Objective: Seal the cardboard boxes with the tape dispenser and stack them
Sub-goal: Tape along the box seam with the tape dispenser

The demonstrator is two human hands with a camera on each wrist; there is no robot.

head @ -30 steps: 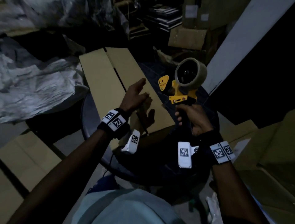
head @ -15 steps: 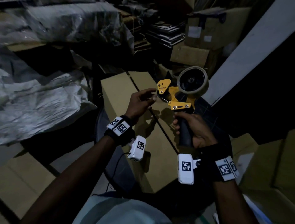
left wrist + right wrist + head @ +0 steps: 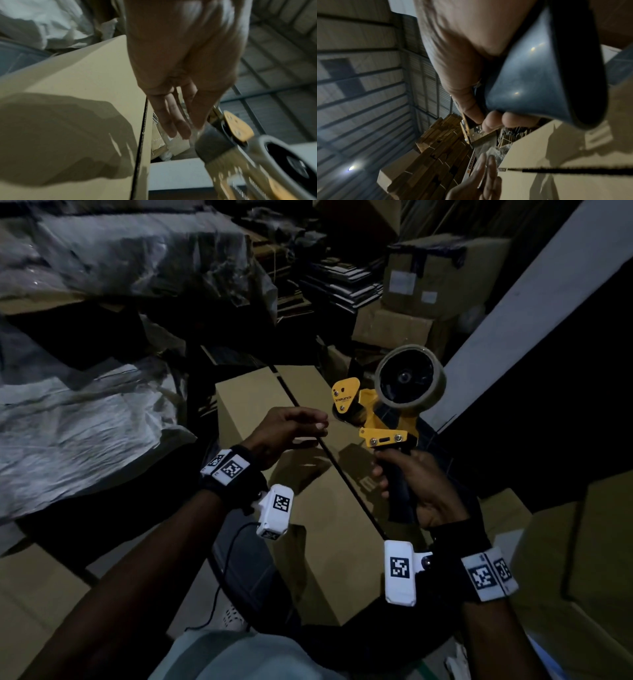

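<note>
Dim, cluttered storage space is seen around the cardboard box [image 3: 308, 508], whose centre seam is untaped, so tape could be laid crooked while the tape dispenser [image 3: 387, 412] is gripped above it by the right hand [image 3: 414, 487] and the left hand's [image 3: 284, 433] loosely straightened fingers, holding nothing visible, are fumbling at its front.

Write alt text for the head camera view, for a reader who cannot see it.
A person's right hand grips the black handle of a yellow tape dispenser held above a cardboard box whose top flaps meet at an untaped seam. The left hand reaches toward the dispenser's front end. Dim storeroom, more boxes and crumpled plastic sheeting around.
</note>
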